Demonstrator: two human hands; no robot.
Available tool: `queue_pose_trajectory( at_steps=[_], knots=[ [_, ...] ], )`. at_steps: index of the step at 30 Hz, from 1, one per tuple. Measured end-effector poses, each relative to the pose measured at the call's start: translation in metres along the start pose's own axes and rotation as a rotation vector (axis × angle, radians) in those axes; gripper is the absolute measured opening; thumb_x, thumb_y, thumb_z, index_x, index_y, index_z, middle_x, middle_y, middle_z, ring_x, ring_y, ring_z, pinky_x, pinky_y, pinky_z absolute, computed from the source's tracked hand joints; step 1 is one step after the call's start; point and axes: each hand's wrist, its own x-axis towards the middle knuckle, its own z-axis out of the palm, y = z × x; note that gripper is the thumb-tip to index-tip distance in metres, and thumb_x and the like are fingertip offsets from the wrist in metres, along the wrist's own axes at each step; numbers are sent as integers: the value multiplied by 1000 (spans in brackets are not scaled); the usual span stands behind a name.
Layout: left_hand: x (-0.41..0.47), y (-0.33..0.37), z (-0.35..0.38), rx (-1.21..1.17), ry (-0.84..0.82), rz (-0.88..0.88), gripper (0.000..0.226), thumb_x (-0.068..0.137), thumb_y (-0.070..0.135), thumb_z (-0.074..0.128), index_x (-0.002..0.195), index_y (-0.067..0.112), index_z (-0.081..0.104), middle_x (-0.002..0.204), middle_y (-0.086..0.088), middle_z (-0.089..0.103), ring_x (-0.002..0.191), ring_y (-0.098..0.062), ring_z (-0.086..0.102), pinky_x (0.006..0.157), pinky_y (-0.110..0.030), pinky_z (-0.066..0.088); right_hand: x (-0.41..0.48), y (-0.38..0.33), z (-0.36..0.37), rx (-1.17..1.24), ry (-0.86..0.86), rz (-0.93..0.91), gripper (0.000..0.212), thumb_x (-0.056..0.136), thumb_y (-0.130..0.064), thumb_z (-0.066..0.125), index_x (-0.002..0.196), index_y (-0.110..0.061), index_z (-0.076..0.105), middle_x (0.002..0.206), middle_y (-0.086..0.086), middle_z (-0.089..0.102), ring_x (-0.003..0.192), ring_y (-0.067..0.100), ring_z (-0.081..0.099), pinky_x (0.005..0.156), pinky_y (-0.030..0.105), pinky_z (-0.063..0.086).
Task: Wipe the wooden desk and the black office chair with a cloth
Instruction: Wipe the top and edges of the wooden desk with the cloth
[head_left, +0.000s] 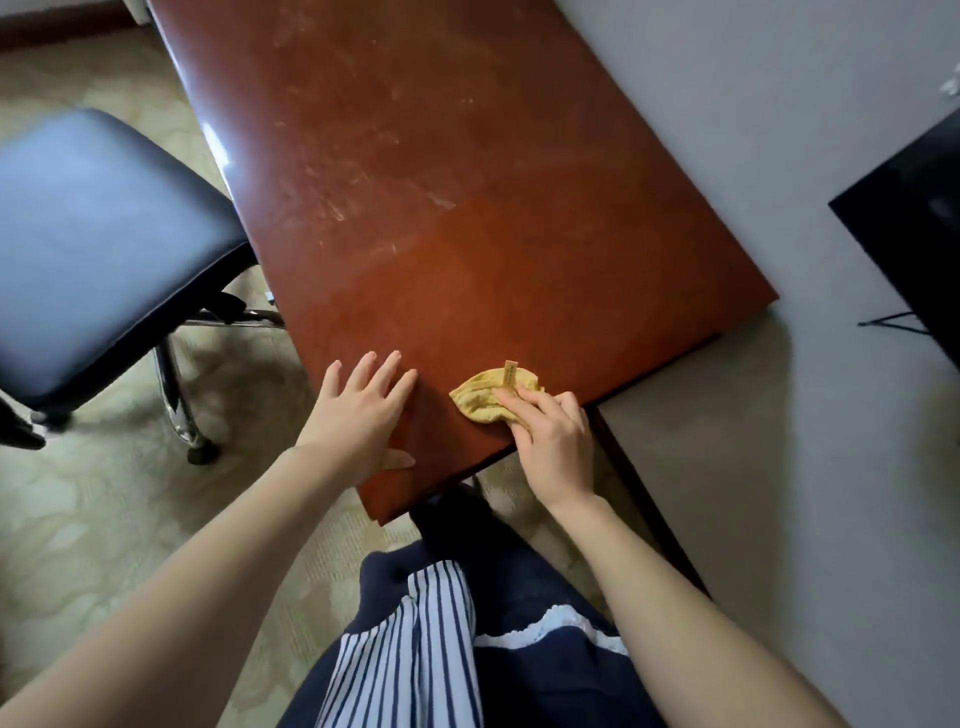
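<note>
A person is leaning over the near corner of a reddish-brown wooden worktop (467, 218), both bare arms reaching forward. The left hand (358, 415) is lying flat on the worktop near its front edge, fingers spread and pointing away, palm down, the thumb reaching along the edge; it is gripping nothing. The right hand (553, 441) is pressing a crumpled yellow cloth (488, 397) onto the worktop close to the near edge, its fingers curled over the right part of the cloth and pinning it down. A small tan label is sticking up from the cloth just beyond the fingertips. The two hands are sitting near each other, with a strip of bare wood between them.

Farther along, the worktop surface is showing pale smears and dusty streaks, while the wood nearest the hands is looking darker and more even. The black office chair (98, 244) is standing on the patterned carpet to the left of the worktop, its padded seat just beside the worktop's left edge and its metal base showing underneath. A dark flat object is showing at the right edge, against the pale wall.
</note>
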Motion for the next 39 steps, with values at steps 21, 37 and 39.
queue_pose_trajectory(
  at_steps=[21,37,39],
  knots=[
    [97,22,-39,-8,45,125,90,85,70,34,151,21,-1,159,-2,-6,146,-28,1,115,-48,6,204,182,-59,-174,198,632,33,93,-18,55,126,-20,60,124,6,59,108,29,46,85,35,40],
    [74,-17,-15,-88,254,276,80,80,57,60,143,13,39,152,-13,30,138,-41,25,108,-57,26,158,58,3,-88,171,582,29,92,-19,59,120,-20,64,116,5,61,102,27,46,87,33,39],
    [62,-32,-5,-76,235,275,82,84,60,52,148,15,27,156,-11,18,143,-39,14,113,-54,16,140,28,15,-99,145,571,28,92,-20,58,120,-20,64,117,5,60,102,26,46,87,33,40]
  ],
)
